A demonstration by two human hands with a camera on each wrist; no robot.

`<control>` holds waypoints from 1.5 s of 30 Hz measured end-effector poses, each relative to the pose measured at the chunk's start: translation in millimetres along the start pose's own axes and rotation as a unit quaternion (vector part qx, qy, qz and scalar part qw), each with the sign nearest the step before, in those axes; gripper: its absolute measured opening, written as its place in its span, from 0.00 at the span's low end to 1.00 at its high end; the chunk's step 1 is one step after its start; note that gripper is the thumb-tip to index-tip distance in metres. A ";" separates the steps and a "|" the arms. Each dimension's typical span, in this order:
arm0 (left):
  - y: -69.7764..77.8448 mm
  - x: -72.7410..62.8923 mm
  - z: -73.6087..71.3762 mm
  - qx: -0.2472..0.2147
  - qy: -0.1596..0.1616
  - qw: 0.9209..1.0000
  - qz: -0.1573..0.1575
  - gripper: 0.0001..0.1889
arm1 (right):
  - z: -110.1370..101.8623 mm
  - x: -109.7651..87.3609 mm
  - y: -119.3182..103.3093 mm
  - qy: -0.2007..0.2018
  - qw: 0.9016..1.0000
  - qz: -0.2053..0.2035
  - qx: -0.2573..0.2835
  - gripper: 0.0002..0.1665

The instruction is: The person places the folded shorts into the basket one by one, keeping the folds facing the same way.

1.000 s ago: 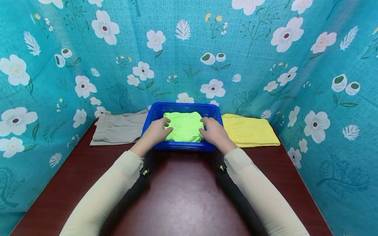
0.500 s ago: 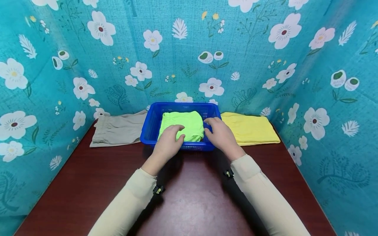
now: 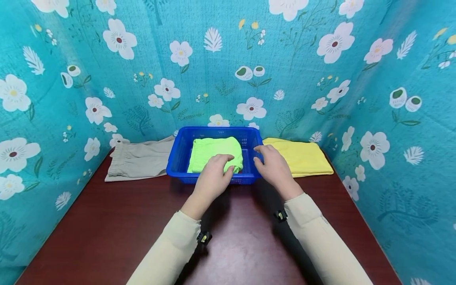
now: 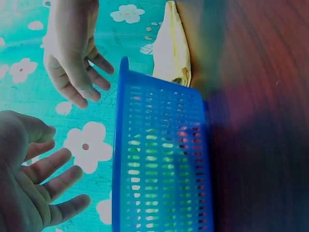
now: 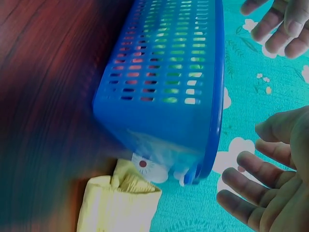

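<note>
A folded bright green garment lies inside a blue plastic basket, toward its left side. My left hand hovers over the basket's front rim, overlapping the garment's near right corner in the head view. Above the basket's right end is my right hand, also holding nothing. Both wrist views show loosely bent, spread fingers, apart from the basket wall. Some green and a little red show through the slots of the basket's side.
A folded grey garment with a gathered waistband lies left of the basket on the dark red-brown table. On the right is a folded yellow garment. A turquoise flowered curtain stands behind and along both sides.
Both hands have left the green garment and drawn back toward me. The left hand moved right and nearer, the right hand slightly right. The garment stays in the basket.
</note>
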State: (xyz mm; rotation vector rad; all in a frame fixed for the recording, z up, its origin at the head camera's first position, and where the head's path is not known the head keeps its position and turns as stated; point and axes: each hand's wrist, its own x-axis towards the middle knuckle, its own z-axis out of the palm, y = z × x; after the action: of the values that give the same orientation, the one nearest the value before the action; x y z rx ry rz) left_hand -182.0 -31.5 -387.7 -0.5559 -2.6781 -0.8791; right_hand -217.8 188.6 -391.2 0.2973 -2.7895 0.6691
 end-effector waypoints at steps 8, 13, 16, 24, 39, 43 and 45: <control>9.3 -6.3 12.7 0.005 -0.007 1.000 0.018 0.16 | -7.4 -7.3 14.4 0.010 1.000 0.027 -0.006 0.23; 16.2 -11.1 22.1 0.007 -0.013 1.000 0.027 0.16 | -6.4 -7.2 28.6 0.000 0.999 0.049 -0.006 0.23; 22.6 -13.4 28.0 0.012 -0.015 0.999 0.043 0.16 | -7.4 -6.2 42.1 0.004 0.999 0.050 -0.014 0.23; 45.0 -24.9 52.0 -0.009 0.008 0.991 0.134 0.13 | -7.6 -4.4 79.9 -0.002 0.997 0.070 -0.018 0.21; 72.4 -20.8 112.2 0.013 -0.138 0.982 0.131 0.16 | -6.1 8.1 136.7 -0.055 0.989 0.135 -0.018 0.25; 78.2 -17.1 122.6 0.042 -0.154 0.980 0.119 0.17 | -0.8 8.7 151.1 -0.075 0.986 0.150 -0.026 0.28; 82.0 -15.5 127.8 0.062 -0.158 0.979 0.112 0.17 | 4.2 5.3 158.5 -0.079 0.985 0.153 -0.028 0.29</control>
State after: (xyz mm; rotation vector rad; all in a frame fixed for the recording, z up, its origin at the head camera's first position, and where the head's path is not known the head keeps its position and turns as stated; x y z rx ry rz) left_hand -149.3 103.3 -451.3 -1.0188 -2.8449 -0.5995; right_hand -264.1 324.3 -459.0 -0.0994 -3.0329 0.6556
